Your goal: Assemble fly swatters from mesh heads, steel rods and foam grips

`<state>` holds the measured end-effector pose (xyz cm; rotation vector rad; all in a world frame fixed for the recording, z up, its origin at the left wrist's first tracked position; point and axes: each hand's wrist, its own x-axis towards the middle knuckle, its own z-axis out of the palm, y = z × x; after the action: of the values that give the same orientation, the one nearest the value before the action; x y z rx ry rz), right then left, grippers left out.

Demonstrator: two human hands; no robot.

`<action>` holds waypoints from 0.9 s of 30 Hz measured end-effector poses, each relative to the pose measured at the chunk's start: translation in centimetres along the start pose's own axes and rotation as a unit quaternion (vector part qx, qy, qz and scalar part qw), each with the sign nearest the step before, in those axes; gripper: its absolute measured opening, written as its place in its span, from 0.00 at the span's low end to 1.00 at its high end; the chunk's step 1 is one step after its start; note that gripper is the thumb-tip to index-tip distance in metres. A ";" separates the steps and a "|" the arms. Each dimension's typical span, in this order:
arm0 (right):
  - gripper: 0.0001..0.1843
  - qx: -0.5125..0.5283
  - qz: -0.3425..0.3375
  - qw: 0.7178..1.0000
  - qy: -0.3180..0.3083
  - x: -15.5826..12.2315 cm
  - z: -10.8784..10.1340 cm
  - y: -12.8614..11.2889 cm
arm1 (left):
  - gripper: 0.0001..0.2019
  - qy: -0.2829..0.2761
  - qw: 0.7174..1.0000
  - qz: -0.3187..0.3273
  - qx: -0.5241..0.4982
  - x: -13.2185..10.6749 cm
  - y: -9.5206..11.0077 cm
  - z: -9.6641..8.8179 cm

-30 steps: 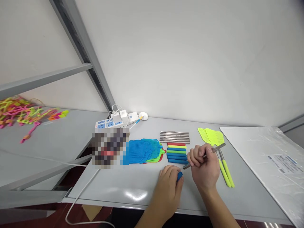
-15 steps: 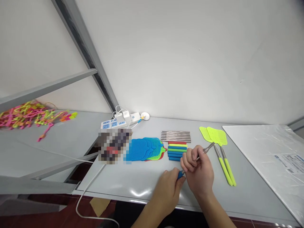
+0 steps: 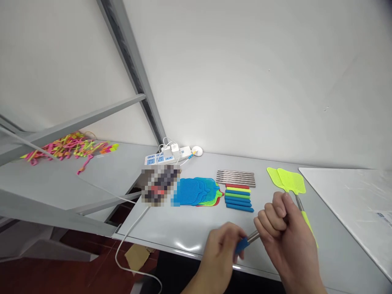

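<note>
My left hand (image 3: pixel 222 249) is closed around a blue handle sleeve (image 3: pixel 241 246) near the table's front edge. A metal rod (image 3: pixel 253 236) runs from that sleeve up into my right hand (image 3: pixel 280 228), whose fingers are wrapped round it; its far end is hidden in the fist. Beyond my hands lie several loose sleeves (image 3: pixel 238 195) in red, yellow, green and blue, and behind them a row of metal rods (image 3: pixel 235 177). Blue fly swatter heads (image 3: pixel 191 192) overlap in a pile to the left, with green and red ones beneath. Yellow-green fly swatters (image 3: pixel 290 181) lie behind my right hand.
A power strip (image 3: pixel 159 158) with plugs and cables stands against the wall. Beside the blue heads is a blurred-out object (image 3: pixel 161 185). A white wrapped sheet (image 3: pixel 346 200) covers the right side. Colourful cords (image 3: pixel 73 148) lie on the left table, past a grey metal frame (image 3: pixel 134 65).
My hands have come lower and nearer, toward the table's front edge, with more of the rod showing between them. The view has shifted, so the table's things appear further right.
</note>
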<state>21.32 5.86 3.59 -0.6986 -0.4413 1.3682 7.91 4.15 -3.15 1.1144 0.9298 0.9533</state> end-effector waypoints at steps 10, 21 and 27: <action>0.23 0.000 -0.050 0.994 -0.092 -1.4 4.2 2.0 | 0.23 0.215 0.910 -0.018 -0.354 -1.1 4.3 -2.2; 0.24 0.026 -0.013 0.990 -0.140 -1.3 6.2 4.0 | 0.23 0.248 0.901 0.009 -0.356 -2.3 5.3 -3.8; 0.23 0.030 0.025 0.989 -0.144 -0.8 6.6 5.8 | 0.24 0.250 0.896 -0.017 -0.367 -2.3 4.9 -3.9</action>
<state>12.56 6.65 4.48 -0.4664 -0.6113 1.5301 2.78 3.92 1.22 0.2031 0.8630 1.4390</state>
